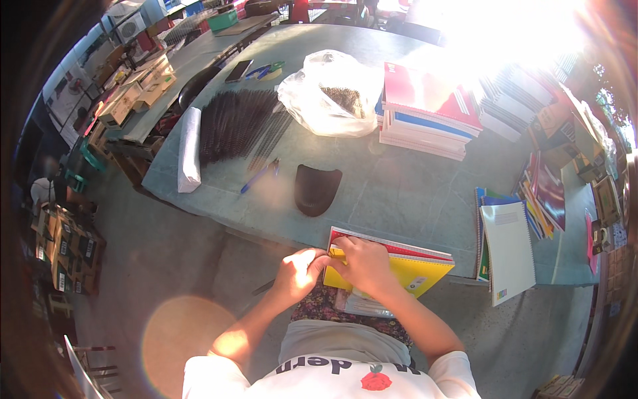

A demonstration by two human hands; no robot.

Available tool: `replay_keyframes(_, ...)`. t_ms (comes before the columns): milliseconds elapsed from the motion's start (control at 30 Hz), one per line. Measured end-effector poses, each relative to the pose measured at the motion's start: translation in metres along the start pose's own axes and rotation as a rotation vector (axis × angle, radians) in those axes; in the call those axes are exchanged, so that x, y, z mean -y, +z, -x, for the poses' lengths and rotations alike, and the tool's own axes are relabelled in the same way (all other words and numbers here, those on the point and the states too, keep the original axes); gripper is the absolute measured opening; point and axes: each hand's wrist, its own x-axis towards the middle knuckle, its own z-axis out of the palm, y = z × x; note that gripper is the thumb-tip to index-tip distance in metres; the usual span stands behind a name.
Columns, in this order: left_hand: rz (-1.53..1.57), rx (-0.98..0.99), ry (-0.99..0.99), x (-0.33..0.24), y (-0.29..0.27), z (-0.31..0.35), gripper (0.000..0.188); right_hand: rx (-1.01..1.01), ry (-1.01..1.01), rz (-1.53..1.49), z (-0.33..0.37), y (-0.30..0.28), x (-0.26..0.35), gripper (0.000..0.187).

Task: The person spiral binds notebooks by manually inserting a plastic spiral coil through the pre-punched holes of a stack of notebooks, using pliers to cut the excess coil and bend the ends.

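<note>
A notebook [422,272] with a yellow cover, and red covers and white pages behind it, stands on edge against the near side of the table, close to my body. My right hand [365,263] is closed on its upper left part, fingers over the top edge. At the notebook's left end, my left hand [302,271] has its fingers pinched together close to the right thumb. Whatever lies between the left fingers is too small to make out. Just beyond the hands, a dark brown rounded piece [318,190] lies flat on the table.
On the grey-green table [405,189] lie many dark spiral coils [236,123], a white roll [189,151], pens [256,176] and a phone [239,70]. A plastic bag [312,110] sits beside stacked red notebooks [425,93]. Spiral notebooks [508,246] overhang the near edge at right.
</note>
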Motion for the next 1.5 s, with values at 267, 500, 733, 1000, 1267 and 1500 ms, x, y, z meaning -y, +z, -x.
replay_keyframes(267,0.007,0.048,-0.140,-0.019,-0.005,-0.006,0.022,0.055,0.020,-0.084,-0.001,-0.002,-0.006,0.018)
replay_keyframes(500,-0.003,0.025,-0.161,-0.006,0.007,-0.007,0.023,0.039,0.031,-0.343,-0.002,-0.006,-0.014,0.014)
replay_keyframes(733,-0.024,0.049,-0.020,-0.005,-0.015,-0.030,0.024,0.005,0.013,-0.356,0.002,-0.013,-0.016,0.012)
replay_keyframes(1000,0.018,0.206,-0.134,-0.001,-0.012,-0.025,0.015,-0.037,-0.110,-0.249,0.008,-0.011,-0.006,0.016)
replay_keyframes(1267,0.122,0.532,-0.269,0.014,-0.039,-0.032,0.032,-0.025,-0.087,-0.117,0.011,-0.010,-0.017,0.016)
replay_keyframes(1500,0.184,0.521,-0.263,-0.002,-0.044,-0.039,0.027,-0.182,-0.134,-0.154,0.002,0.003,-0.012,0.019)
